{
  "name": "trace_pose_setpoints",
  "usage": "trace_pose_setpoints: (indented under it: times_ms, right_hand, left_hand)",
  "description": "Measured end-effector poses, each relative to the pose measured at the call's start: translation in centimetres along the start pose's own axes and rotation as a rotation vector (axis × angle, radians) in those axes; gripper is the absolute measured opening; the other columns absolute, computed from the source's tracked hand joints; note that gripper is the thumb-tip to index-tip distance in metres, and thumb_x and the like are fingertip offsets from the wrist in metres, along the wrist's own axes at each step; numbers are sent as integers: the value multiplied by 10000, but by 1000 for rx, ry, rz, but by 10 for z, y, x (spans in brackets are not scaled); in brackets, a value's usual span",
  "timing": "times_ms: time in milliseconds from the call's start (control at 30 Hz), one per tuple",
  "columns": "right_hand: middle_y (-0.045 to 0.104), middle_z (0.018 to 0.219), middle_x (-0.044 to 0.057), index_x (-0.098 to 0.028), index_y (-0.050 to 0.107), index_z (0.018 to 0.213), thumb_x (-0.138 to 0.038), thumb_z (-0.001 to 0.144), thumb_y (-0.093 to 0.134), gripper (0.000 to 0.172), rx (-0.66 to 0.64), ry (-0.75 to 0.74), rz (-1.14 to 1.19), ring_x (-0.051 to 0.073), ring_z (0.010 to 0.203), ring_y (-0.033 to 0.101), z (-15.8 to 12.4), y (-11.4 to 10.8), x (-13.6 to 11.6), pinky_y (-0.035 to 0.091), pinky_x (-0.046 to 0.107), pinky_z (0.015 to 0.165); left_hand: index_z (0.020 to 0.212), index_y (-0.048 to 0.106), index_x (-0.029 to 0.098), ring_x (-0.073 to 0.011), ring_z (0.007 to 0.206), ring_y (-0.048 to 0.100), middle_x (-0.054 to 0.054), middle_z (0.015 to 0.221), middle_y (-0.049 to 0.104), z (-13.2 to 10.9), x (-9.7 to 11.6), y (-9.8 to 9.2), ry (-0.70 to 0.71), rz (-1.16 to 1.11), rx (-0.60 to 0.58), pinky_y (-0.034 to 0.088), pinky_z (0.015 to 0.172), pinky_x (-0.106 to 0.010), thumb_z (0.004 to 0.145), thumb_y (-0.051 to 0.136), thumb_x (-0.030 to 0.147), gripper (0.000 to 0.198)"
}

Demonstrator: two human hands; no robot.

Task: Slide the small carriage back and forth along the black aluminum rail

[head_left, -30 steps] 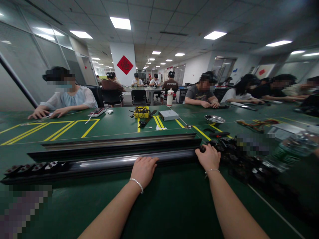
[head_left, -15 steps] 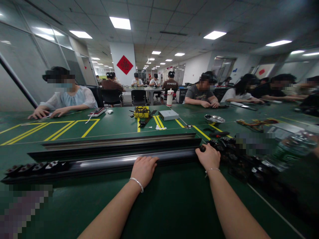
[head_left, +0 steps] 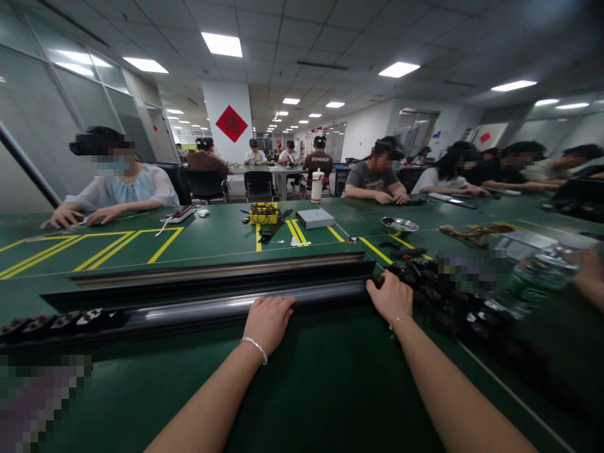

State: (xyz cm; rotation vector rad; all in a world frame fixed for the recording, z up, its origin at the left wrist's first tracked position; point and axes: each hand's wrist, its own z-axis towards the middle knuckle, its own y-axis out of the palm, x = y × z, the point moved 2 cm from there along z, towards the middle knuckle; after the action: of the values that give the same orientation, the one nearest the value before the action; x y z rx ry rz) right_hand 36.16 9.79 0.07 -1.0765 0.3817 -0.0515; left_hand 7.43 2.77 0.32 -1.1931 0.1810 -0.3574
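A long, glossy black rail with a channel shape (head_left: 198, 309) lies across the table in front of me. My left hand (head_left: 268, 322) is closed over its near edge around the middle, thumb hidden. At the rail's right end is my right hand (head_left: 391, 299), its fingers pinched on a small black part (head_left: 379, 279) that is mostly hidden. Several black parts with reddish-brown tops (head_left: 66, 319) sit in a row in the left end of the rail. Just behind it lies a second dark rail (head_left: 217, 272), parallel to the first.
A heap of black parts (head_left: 438, 292) lies right of my right hand, with a plastic bottle (head_left: 538, 283) beyond it and another person's hand (head_left: 592, 277) beside that. Farther back are a metal bowl (head_left: 399, 224), a grey box (head_left: 315, 218) and a yellow item with black cables (head_left: 264, 212).
The whole view has shifted slightly, so things appear a little farther left. Both hands keep their places on the rail. The small black part shows less at my right fingertips.
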Motion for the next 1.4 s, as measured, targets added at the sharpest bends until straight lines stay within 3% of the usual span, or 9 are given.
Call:
trace_pose_setpoints:
  times_ms: [133, 800, 1033, 1200, 1400]
  right_hand:
    - [564, 1056, 126, -127, 493, 1011, -397, 727, 444, 395, 36, 2, 10, 247, 966, 498, -2, 2, 1, 267, 358, 884]
    - [610, 983, 118, -112, 535, 1024, -395, 707, 450, 434, 63, 1, 52, 258, 930, 531, 4, 0, 6, 324, 360, 855]
    - [536, 1104, 156, -129, 563, 875, -418, 680, 479, 359, 75, -58, 116, 269, 1016, 478, 11, 9, 16, 327, 365, 894]
    - [491, 1156, 172, -95, 516, 1039, -425, 685, 478, 485, 135, -34, 117, 273, 1144, 364, 9, 12, 18, 261, 385, 957]
    - [461, 1217, 161, -110, 522, 1112, -465, 711, 434, 543, 38, -14, 46, 275, 1147, 359, 9, 12, 18, 258, 389, 948]
  left_hand:
    - [1087, 504, 291, -168, 882, 556, 0, 948, 638, 0, 0, -1, -1, -6, 1, 343, 779, -332, 851, 368, 264, 274]
    - [1090, 500, 302, -169, 871, 552, -2, 936, 633, 0, 2, -2, -12, -2, -20, 341, 770, -332, 849, 379, 268, 271]
    - [1093, 495, 296, -167, 856, 548, -2, 916, 628, 0, 3, -3, -14, -4, -19, 337, 768, -332, 849, 381, 262, 272]
    - [1081, 502, 296, -167, 859, 545, 0, 912, 626, 0, 3, -3, -16, -9, -23, 333, 771, -329, 846, 386, 255, 266]
    - [1073, 502, 294, -169, 855, 548, -2, 909, 626, 0, 3, -4, -3, -22, -20, 331, 755, -331, 846, 385, 256, 258]
